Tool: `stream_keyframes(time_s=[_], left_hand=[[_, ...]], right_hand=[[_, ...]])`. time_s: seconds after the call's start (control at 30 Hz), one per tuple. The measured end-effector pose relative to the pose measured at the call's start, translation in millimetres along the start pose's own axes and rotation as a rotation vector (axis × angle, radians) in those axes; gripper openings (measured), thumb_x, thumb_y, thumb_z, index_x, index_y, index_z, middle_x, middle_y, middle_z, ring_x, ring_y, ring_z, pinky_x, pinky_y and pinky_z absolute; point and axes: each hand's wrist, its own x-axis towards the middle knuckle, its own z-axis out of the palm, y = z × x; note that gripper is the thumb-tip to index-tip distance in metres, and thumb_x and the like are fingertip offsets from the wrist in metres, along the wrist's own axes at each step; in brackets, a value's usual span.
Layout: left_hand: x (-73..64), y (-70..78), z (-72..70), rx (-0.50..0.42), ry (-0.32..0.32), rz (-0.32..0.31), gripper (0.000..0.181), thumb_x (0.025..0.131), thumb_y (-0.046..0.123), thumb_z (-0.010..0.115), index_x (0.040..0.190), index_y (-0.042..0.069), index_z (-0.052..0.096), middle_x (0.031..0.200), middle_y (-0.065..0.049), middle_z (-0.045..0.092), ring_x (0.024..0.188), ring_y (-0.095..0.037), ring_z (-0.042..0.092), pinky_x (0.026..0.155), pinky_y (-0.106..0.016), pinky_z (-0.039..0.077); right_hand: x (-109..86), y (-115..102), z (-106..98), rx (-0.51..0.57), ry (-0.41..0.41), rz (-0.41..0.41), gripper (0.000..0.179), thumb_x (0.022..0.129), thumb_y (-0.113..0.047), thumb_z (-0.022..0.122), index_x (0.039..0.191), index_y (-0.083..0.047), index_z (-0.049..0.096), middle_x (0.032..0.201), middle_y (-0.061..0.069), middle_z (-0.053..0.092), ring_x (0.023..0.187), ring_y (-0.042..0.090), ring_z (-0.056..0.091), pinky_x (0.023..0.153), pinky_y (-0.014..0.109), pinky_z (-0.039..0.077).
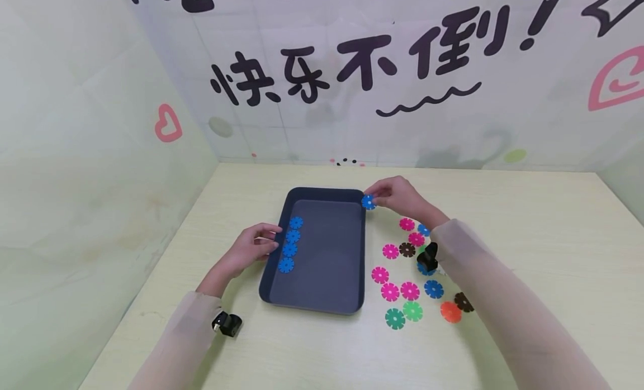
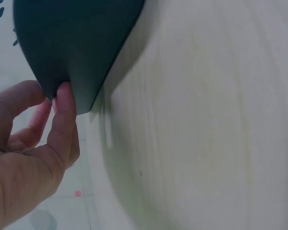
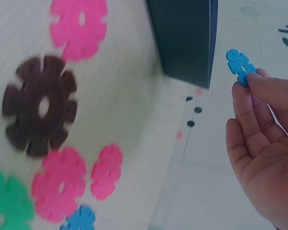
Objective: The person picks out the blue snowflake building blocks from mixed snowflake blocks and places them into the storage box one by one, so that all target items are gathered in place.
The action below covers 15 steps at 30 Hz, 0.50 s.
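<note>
My right hand (image 1: 399,195) pinches a blue notched plastic disc (image 3: 240,64) between thumb and fingers, just past the right wall of the dark tray (image 1: 322,289), near its far corner. At the tray's left side, my left hand (image 1: 250,246) grips the rim, with thumb and fingertips on the wall in the left wrist view. Inside the tray a column of blue discs (image 1: 289,249) lies along the left edge. Several loose discs spread to the right of the tray, among them a pink disc (image 1: 389,292), a brown disc (image 1: 407,250) and an orange disc (image 1: 450,312).
A green disc (image 1: 394,318) and a light green disc (image 1: 412,311) lie at the near end of the loose discs. My right forearm passes over some of them. Behind the pale wooden table (image 1: 543,222) stands a white printed backdrop (image 1: 322,133).
</note>
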Motion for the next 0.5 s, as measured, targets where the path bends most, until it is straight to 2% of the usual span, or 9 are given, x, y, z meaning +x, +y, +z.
stream_keyframes(time_s=[0.27,0.5], left_hand=[[1.2,-0.7,-0.1,0.004,-0.006,0.006,0.036,0.09,0.005,0.055,0.125,0.0,0.049,0.111,-0.018,0.048,0.092,-0.023,0.056,0.07,-0.031,0.049],[0.8,0.5,-0.2,0.013,-0.007,0.001,0.036,0.09,0.005,0.055,0.126,0.0,0.049,0.112,-0.018,0.048,0.093,-0.024,0.055,0.071,-0.032,0.049]], right_hand=[[3.4,-20.1,19.4,0.05,-0.031,-0.054,0.021,0.085,-0.001,0.062,0.105,-0.003,0.068,0.104,0.01,0.064,0.091,0.024,0.06,0.079,0.035,0.049],[15.9,-32.8,35.7,0.081,-0.041,-0.091,0.021,0.085,-0.001,0.063,0.105,-0.001,0.068,0.103,0.01,0.065,0.091,0.021,0.061,0.08,0.033,0.049]])
